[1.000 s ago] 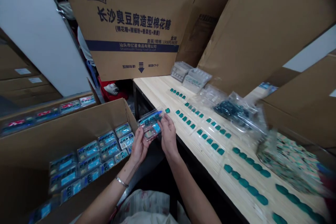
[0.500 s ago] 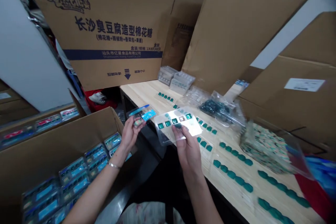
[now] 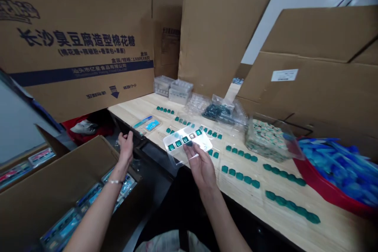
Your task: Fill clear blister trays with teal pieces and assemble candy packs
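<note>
Right fingers (image 3: 192, 156) pinch a clear tray (image 3: 203, 142) of teal sweets (image 3: 185, 139).

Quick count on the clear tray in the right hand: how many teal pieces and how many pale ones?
Clear plastic tray in the right hand:
Teal pieces: 5 (four in the row, one lower)
Pale pieces: 1
Total: 6

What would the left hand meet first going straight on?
The left hand would probably meet the clear plastic blister pack with a blue card on the pale wooden table; depth is unclear.
</note>
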The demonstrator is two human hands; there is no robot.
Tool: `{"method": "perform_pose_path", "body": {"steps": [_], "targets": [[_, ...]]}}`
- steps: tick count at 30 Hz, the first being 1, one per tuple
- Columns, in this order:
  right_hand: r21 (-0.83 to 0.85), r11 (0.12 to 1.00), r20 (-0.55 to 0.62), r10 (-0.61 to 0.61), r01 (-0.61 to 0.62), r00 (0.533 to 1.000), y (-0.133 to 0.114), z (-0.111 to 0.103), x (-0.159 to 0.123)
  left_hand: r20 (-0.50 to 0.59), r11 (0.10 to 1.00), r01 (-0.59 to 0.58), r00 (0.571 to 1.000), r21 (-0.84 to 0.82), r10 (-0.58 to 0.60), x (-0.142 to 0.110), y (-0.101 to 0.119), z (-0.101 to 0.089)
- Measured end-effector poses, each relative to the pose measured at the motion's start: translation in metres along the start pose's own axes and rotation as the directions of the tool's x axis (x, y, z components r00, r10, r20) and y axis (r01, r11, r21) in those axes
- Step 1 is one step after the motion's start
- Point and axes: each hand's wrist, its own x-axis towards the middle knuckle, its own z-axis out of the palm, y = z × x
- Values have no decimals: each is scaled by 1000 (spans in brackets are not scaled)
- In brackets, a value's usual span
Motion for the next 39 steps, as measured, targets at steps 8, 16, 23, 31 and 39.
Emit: {"method": "perform_pose_path", "body": {"steps": [8, 16, 23, 31, 39], "targets": [[-422, 905, 140, 11, 49, 990, 11, 4, -7, 575, 980, -163, 793, -114, 199, -115, 41, 39], [-819, 183, 522, -155, 544, 839, 49, 18, -10, 462, 716, 386, 882, -582, -100, -132, 3, 76], [-769, 222, 580, -154, 600, 800, 53, 4, 4, 568, 474, 573, 805, -669, -173, -121, -1, 72], [-718, 543, 454, -109, 436, 884, 26, 15, 17, 640, 423, 639, 751, -642, -163, -118, -10, 65], [-686, 598, 453, -94, 414, 887, 31, 20, 23, 689, 389, 680, 711, -621, -142, -122, -19, 69]]}}
